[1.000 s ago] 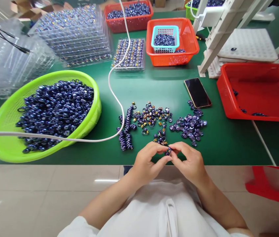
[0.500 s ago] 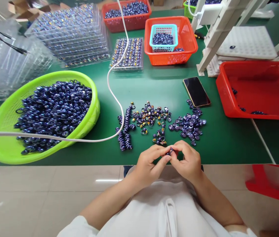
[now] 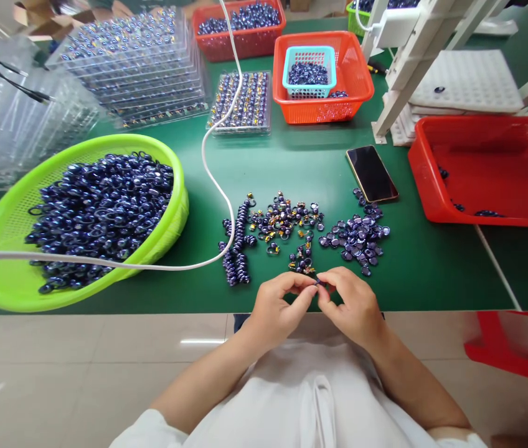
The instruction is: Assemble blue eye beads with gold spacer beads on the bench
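Green tabletop [image 3: 287, 168] — one phone [image 3: 372, 174]; left hand [image 3: 279, 310], right hand [image 3: 353, 307] — both pinching one dark piece [image 3: 319, 282].

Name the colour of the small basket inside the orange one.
The small basket is light blue; the head view shows it.

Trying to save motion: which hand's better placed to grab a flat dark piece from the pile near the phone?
The right hand, probably: the flat dark pieces lie just beyond it, while the left hand is farther. Both hold a small dark part, though.
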`<state>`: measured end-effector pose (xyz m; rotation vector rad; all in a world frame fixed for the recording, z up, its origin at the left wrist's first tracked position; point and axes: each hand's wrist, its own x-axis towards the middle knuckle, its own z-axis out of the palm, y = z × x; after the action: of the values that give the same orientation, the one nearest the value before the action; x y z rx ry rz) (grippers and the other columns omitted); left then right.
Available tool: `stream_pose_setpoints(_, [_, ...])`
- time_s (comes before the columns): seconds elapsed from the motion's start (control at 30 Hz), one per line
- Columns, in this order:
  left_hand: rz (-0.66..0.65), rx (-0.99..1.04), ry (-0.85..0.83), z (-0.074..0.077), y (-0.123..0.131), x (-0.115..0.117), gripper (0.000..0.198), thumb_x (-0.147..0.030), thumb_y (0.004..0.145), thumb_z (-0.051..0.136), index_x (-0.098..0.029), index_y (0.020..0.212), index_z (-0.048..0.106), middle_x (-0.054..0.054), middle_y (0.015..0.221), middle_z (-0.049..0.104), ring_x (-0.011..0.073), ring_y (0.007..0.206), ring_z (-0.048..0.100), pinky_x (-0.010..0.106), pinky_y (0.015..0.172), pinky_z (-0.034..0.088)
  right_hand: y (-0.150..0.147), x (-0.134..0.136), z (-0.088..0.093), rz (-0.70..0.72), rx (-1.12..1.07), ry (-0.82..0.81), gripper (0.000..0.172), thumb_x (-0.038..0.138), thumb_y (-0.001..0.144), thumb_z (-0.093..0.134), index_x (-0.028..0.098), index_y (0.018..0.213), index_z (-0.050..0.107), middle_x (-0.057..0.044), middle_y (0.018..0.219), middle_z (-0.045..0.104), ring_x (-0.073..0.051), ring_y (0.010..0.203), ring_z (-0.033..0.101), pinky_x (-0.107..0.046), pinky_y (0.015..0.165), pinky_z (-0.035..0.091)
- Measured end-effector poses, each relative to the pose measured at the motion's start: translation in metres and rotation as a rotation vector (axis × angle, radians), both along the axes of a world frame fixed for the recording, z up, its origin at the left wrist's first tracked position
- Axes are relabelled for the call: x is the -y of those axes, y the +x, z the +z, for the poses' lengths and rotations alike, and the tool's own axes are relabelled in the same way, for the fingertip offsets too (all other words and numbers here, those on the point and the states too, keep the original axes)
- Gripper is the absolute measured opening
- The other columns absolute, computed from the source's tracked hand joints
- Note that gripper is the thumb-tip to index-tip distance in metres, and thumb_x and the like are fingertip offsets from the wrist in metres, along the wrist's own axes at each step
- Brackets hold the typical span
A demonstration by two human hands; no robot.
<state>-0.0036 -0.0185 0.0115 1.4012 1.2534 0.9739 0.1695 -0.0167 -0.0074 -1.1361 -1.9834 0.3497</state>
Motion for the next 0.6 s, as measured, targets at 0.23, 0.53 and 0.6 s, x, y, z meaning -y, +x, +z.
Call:
stream_pose_setpoints(0.23, [-0.066, 0.491, -0.579, -0.001, -0.008, -0.011, 0.027, -0.037, 0.075, 0.08, -0.012, 0.078, 0.071, 0.003, 0.065, 0.07, 0.0124, 0.056, 0.064, 0.026, 0.059, 0.057, -0.002, 0.004, 0.002, 0.028, -0.076, -0.004, 0.029, 0.015, 0.09, 0.061, 0.025, 0.117, 0.058, -0.004, 0.086, 0.068, -0.017, 0.074, 0.067, -0.03, 0.066, 0.059])
stream_pose_setpoints(0.53, [-0.12, 0.519, -0.578, -0.004, -0.008, -0.007, 0.033, -0.036, 0.078, 0.079, -0.012, 0.099, 0.072, 0.006, 0.079, 0.07, 0.0127, 0.066, 0.066, 0.029, 0.067, 0.06, 0.006, 0.0, 0.002, 0.107, 0.015, -0.023, 0.022, 0.018, 0.097, 0.053, 0.02, 0.118, 0.06, -0.007, 0.086, 0.071, -0.019, 0.075, 0.068, -0.031, 0.069, 0.058])
stream_pose_setpoints(0.6, [-0.118, 0.466, -0.457, -0.004, -0.008, -0.005, 0.046, -0.033, 0.077, 0.081, -0.016, 0.117, 0.067, 0.009, 0.099, 0.07, 0.016, 0.08, 0.068, 0.031, 0.073, 0.06, 0.007, 0.0, 0.001, 0.118, 0.03, -0.025, 0.022, 0.018, 0.097, 0.052, 0.02, 0.117, 0.06, -0.007, 0.088, 0.071, -0.02, 0.077, 0.069, -0.032, 0.069, 0.058])
